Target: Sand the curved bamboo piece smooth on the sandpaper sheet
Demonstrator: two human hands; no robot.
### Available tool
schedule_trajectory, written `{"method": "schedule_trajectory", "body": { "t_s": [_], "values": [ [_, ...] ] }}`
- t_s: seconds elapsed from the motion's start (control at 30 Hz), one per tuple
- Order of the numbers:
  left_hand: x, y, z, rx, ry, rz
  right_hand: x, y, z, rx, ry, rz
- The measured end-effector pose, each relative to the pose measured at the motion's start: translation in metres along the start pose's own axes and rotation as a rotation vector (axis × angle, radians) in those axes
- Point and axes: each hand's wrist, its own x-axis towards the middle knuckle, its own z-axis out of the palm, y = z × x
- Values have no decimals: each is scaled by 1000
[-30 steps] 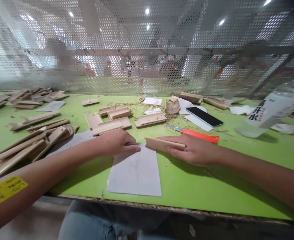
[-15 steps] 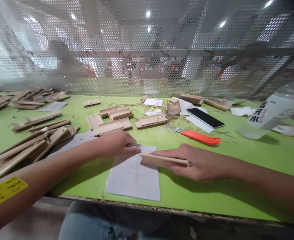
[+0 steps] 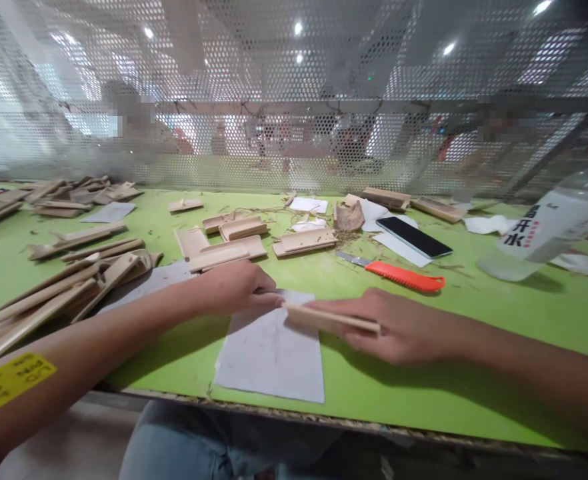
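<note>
My right hand (image 3: 391, 327) grips a pale curved wooden piece (image 3: 334, 319) by its right end, tilted above a white paper sheet (image 3: 274, 363). Closed at the left end of that piece is my left hand (image 3: 247, 287), its thumb near the wood; a small dark thing shows between its fingers, too hidden to name. The sheet lies flat near the table's front edge. Behind the hands, an orange-handled knife (image 3: 407, 276) rests with its blade pointing left.
Curved wooden pieces (image 3: 239, 250) lie beyond my left hand, and a stack (image 3: 59, 293) is at the left. A black phone (image 3: 414, 237) sits on paper, with a plastic bottle (image 3: 539, 227) at right. Perforated metal screen (image 3: 254, 147) behind; blurred people beyond it.
The whole view has shifted slightly, so things appear a little further right. Both hands keep nearly the same pose, and the wooden piece looks slightly tilted and more blurred.
</note>
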Motion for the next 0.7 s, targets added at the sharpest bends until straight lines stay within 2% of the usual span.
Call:
{"method": "schedule_trajectory", "body": {
  "t_s": [0.03,0.1,0.23,0.4,0.53,0.63,0.7],
  "values": [
    [0,0,0,-8,-2,13,0,-2,0,25,-54,-30],
    [0,-1,0,-16,1,18,-1,-2,0,23,-83,-66],
    [0,-2,1,3,14,-6,-1,7,-1,-129,58,14],
    [0,-1,0,13,-13,9,0,14,-2,-161,14,2],
    [0,-1,0,-11,-5,-6,1,12,-2,-122,77,17],
    [-1,-1,0,-15,-5,3,2,8,-2,-58,-23,-44],
    [-1,-1,0,-10,-3,2,3,9,-2,-26,-44,-57]
  ]
}}
